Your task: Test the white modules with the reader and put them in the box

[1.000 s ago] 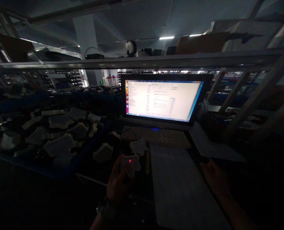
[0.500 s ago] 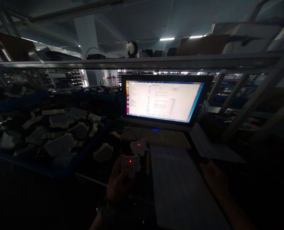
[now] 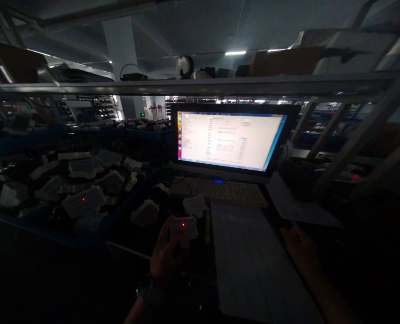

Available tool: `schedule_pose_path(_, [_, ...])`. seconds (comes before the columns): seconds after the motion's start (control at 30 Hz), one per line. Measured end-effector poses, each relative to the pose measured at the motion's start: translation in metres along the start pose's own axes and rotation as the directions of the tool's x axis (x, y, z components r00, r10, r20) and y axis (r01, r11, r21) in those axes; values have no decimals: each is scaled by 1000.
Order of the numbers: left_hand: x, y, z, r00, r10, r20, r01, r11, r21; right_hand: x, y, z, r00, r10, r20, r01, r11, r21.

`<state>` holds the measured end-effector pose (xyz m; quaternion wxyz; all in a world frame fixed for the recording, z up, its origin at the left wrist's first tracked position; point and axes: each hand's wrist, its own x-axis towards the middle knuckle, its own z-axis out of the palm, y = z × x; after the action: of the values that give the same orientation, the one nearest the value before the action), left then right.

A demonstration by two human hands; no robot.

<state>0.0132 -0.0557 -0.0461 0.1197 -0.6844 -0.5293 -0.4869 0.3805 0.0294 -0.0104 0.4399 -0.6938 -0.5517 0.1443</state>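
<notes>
My left hand [image 3: 166, 254], with a watch [image 3: 143, 287] on its wrist, grips a pale plastic module [image 3: 188, 228] showing a lit red dot. Just behind it lies a similar module [image 3: 195, 205], and another [image 3: 145, 213] rests to the left. A thin yellow stick-shaped item [image 3: 207, 227] lies beside a printed sheet [image 3: 247, 261]. At that sheet's right edge, my right hand [image 3: 299, 247] is closed with curled fingers; darkness hides what it holds, if anything.
A lit monitor [image 3: 226, 141] stands behind a keyboard [image 3: 230, 191]. At left, a blue bin [image 3: 95, 234] is heaped with similar modules, one with a red dot. A second paper [image 3: 301, 204] lies right. A shelf [image 3: 200, 87] with boxes spans overhead.
The red dot on the module behind my left hand has gone dark, and one now shows on a module in the bin. Both hands stay nearly in place; the view shifts slightly.
</notes>
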Motion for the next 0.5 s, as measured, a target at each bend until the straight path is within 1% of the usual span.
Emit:
schedule_pose_path(0.23, [0, -2, 1, 1000, 10, -5, -10, 1000, 1, 1, 1, 1, 1000, -17, -10, 17, 1000, 24])
schedule_pose_path(0.4, [0, -1, 1, 1000, 6, -5, -6, 1000, 7, -1, -1, 0, 999, 38, 4, -38, 999, -20])
schedule_pose_path(0.5, [-2, -1, 1, 1000, 16, -18, -16, 1000, 13, -1, -3, -2, 997, 80, 10, -80, 997, 1])
